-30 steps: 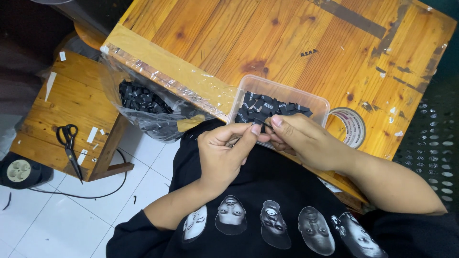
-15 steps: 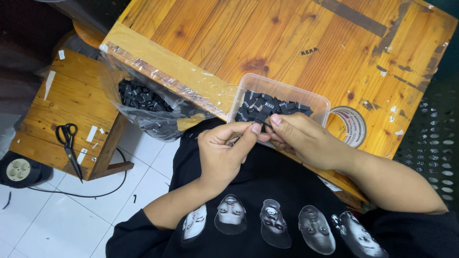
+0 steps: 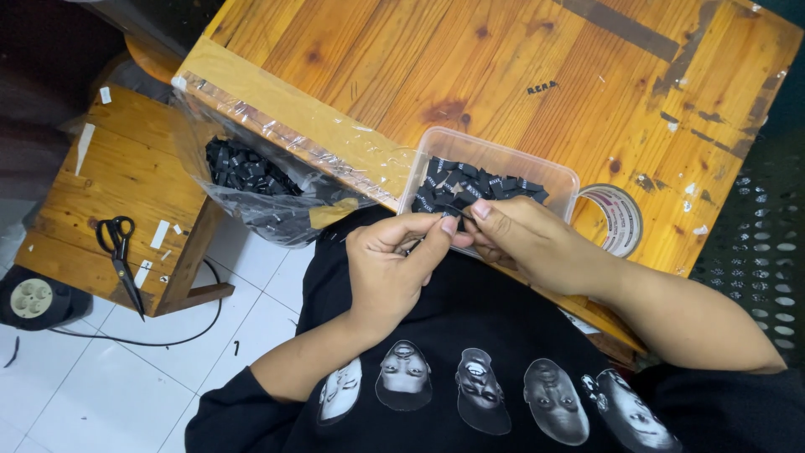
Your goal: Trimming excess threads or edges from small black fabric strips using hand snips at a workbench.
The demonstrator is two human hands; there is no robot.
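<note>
My left hand point(image 3: 394, 260) and my right hand point(image 3: 520, 239) meet fingertip to fingertip over my lap, pinching one small black folded label point(image 3: 459, 215) between them. Just behind the fingers sits a clear plastic tub point(image 3: 549, 172) at the table's near edge, filled with several of the same black labels point(image 3: 474, 184). To the left, a clear plastic bag point(image 3: 281, 214) taped to the table edge holds more black labels point(image 3: 243, 168).
A wooden table point(image 3: 503, 75) spans the top. A roll of tape point(image 3: 616, 218) lies right of the tub. A low wooden stool point(image 3: 109, 176) at left carries black scissors point(image 3: 119, 252). A round black device point(image 3: 33, 298) and cable lie on the white tiled floor.
My hands stay close together at the tub's front; the fingers have shifted slightly as they work the small label. Nothing else has moved.
</note>
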